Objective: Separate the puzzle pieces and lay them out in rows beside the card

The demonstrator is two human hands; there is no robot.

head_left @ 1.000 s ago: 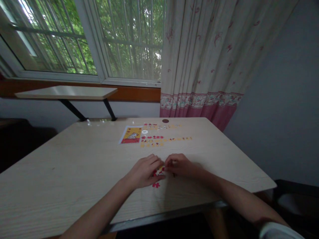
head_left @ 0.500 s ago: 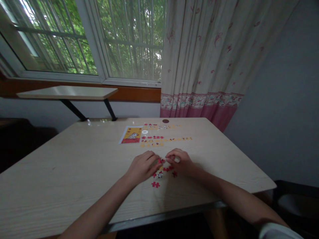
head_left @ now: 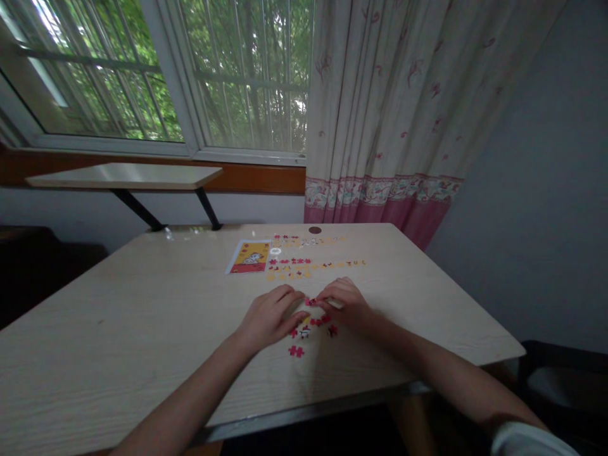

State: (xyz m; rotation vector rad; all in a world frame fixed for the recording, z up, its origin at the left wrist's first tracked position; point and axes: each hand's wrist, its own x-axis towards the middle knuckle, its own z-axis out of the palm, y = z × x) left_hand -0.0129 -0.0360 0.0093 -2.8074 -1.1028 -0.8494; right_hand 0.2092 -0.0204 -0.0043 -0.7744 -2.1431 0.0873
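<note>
A small red jigsaw piece (head_left: 311,302) with dark marks is pinched in the fingertips of my right hand (head_left: 346,305). My left hand (head_left: 272,315) is just left of it, thumb and forefinger apart, the forefinger tip close to the piece. Whether that tip touches it I cannot tell. Below the hands lie loose pieces: a white and black jigsaw piece (head_left: 304,332), a red and dark jigsaw piece (head_left: 332,330) and a joined red pair of jigsaw pieces (head_left: 296,351). Several more red pieces and a yellow one lie between the hands, partly covered by my fingers.
Rows of red and yellow jigsaw pieces (head_left: 304,261) lie beyond my hands. Left of them is a picture sheet (head_left: 250,258) with a white animal on yellow and red. A dark round spot (head_left: 315,230) marks the far table edge. A raised shelf (head_left: 128,175) stands at the back left.
The red piece has shifted slightly up and right, from between both hands into my right fingertips. My left thumb and forefinger have spread apart. The loose pieces have stayed put.
</note>
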